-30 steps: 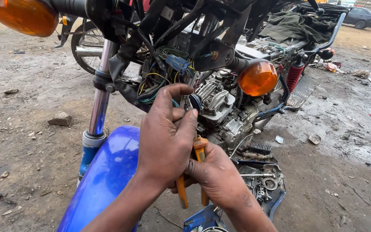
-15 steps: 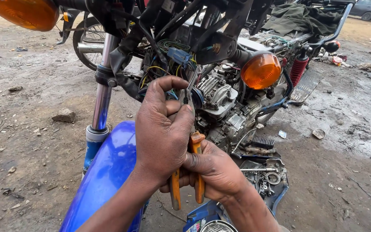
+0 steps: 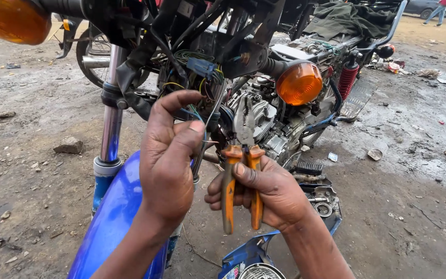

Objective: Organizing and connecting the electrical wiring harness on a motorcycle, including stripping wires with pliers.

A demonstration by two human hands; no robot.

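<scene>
left hand [image 3: 169, 160] pinches a thin wire [image 3: 208, 114] from the motorcycle's wiring bundle [image 3: 194, 67], fingers together to keep it taut; right hand [image 3: 264, 194] clamps orange-handled pliers [image 3: 242, 170], nose raised toward it.

Ahead of the left hand [image 3: 169, 165], tangled wires [image 3: 192, 67] and black cables [image 3: 181, 31] crowd the frame; the chrome fork tube [image 3: 110, 119] blocks leftward, the orange indicator [image 3: 299, 82] rightward. Open dirt ground [image 3: 414, 196] lies right.
</scene>
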